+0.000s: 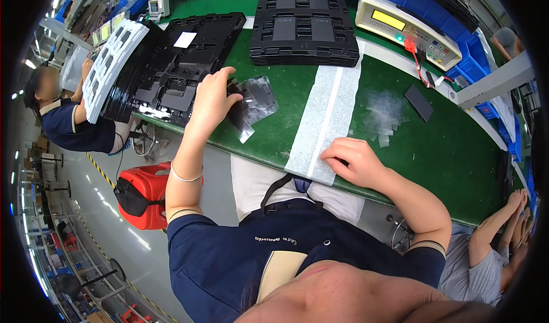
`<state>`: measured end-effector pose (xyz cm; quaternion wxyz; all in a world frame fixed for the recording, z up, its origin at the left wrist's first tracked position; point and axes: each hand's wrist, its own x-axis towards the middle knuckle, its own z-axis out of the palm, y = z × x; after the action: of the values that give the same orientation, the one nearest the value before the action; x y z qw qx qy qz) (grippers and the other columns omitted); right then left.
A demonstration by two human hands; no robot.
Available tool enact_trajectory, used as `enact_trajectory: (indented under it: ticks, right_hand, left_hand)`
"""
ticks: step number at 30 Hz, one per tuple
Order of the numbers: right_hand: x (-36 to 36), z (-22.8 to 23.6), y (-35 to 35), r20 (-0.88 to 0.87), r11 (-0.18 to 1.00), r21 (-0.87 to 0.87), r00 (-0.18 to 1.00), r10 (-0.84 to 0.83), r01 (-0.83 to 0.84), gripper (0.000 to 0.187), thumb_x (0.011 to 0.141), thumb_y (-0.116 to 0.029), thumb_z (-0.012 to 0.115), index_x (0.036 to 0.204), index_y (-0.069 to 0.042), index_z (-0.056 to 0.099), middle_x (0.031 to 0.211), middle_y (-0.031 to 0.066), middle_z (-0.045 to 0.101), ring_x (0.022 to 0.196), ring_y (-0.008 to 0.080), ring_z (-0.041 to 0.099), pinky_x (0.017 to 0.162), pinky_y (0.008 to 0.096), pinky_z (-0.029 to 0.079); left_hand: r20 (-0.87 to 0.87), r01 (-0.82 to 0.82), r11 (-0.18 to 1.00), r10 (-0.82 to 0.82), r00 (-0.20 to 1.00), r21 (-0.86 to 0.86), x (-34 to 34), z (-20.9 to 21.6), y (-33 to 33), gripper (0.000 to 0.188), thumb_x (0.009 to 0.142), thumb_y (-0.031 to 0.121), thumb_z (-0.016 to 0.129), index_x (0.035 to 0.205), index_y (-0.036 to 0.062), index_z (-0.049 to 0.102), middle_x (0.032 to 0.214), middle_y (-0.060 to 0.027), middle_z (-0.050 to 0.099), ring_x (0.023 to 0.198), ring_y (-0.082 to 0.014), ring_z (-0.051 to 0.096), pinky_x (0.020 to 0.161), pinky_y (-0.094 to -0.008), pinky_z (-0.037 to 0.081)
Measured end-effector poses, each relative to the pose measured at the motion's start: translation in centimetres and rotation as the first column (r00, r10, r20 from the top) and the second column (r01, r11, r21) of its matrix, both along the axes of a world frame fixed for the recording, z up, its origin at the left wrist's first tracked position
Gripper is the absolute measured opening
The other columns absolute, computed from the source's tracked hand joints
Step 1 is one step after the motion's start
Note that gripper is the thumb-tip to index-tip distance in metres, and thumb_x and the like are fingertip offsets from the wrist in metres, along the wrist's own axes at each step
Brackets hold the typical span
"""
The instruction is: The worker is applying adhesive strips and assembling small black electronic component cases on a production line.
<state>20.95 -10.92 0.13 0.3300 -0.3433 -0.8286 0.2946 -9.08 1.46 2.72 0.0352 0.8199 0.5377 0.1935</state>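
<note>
My left hand (213, 99) is over the right edge of a black moulded tray (214, 34), its thumb and forefinger apart. Beside its thumb lies a loose pile of clear and dark plastic films (256, 101). The undersides of those fingers are hidden, but no held thing can be made out. On a white cloth strip (321, 111) near the bench edge rests my right hand (357, 162), fingers loosely bent, with a gap between forefinger and thumb. Beyond it are scattered clear film pieces (384, 112) and a flat black rectangular piece (419, 103).
A stack of black trays (304, 43) holding flat dark pieces stands at the back of the green bench (446, 168). A tester (409, 28) with red and black leads is at back right. White trays (114, 66) lean at left, near a co-worker. A red stool (146, 188) stands below.
</note>
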Motion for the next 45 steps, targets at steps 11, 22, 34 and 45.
enact_trajectory:
  ticks: [11, 22, 34, 45]
  right_hand:
    - [0.7, 1.0, 1.2, -0.215, 0.958, -0.156, 0.938, -0.270, 0.240, 0.028, 0.079, -0.004, 0.062, 0.106, -0.003, 0.058, 0.088, 0.0066, 0.061, 0.077, 0.0170, 0.059, 0.066, 0.0283, 0.047]
    - [2.4, 1.5, 1.9, -0.643, 0.845, -0.506, 0.577, -0.503, 0.173, 0.027, 0.084, 0.002, 0.057, 0.110, -0.003, 0.048, 0.084, 0.0019, 0.056, 0.074, 0.0069, 0.055, 0.067, 0.0211, 0.045]
    - [2.6, 1.7, 2.2, -0.122, 0.865, 0.211, 0.890, -0.439, 0.455, 0.025, 0.068, -0.018, 0.075, 0.074, -0.007, 0.053, 0.089, 0.0054, 0.053, 0.085, 0.0235, 0.049, 0.074, 0.0336, 0.042]
    - [3.6, 2.8, 2.1, -0.057, 0.982, 0.167, 0.996, -0.075, 0.083, 0.016, 0.076, -0.010, 0.067, 0.069, -0.003, 0.054, 0.077, 0.0070, 0.057, 0.073, 0.0243, 0.053, 0.064, 0.0324, 0.044]
  left_hand:
    - [0.836, 0.546, 0.777, -0.047, 0.546, -0.312, 6.8, 3.0, -0.4, 0.042, 0.073, -0.008, 0.068, 0.107, 0.0017, 0.045, 0.082, -0.0028, 0.058, 0.076, -0.0072, 0.055, 0.071, -0.0213, 0.044]
    - [0.882, 0.792, 0.479, -0.071, 0.465, -0.379, 14.9, 1.7, 0.2, 0.045, 0.072, -0.004, 0.071, 0.109, 0.0039, 0.047, 0.081, -0.0033, 0.063, 0.074, -0.0084, 0.059, 0.068, -0.0212, 0.047]
    - [0.669, 0.758, 0.608, -0.465, 0.580, -0.234, 14.5, -0.1, -1.9, 0.012, 0.073, 0.004, 0.070, 0.076, -0.0007, 0.060, 0.070, -0.0052, 0.055, 0.059, -0.0131, 0.052, 0.054, -0.0248, 0.043]
    - [0.609, 0.914, 0.331, -0.684, 0.402, -0.232, 14.4, 1.8, -2.4, 0.012, 0.069, 0.002, 0.069, 0.077, -0.0006, 0.060, 0.075, -0.0090, 0.058, 0.066, -0.0246, 0.058, 0.059, -0.0322, 0.046]
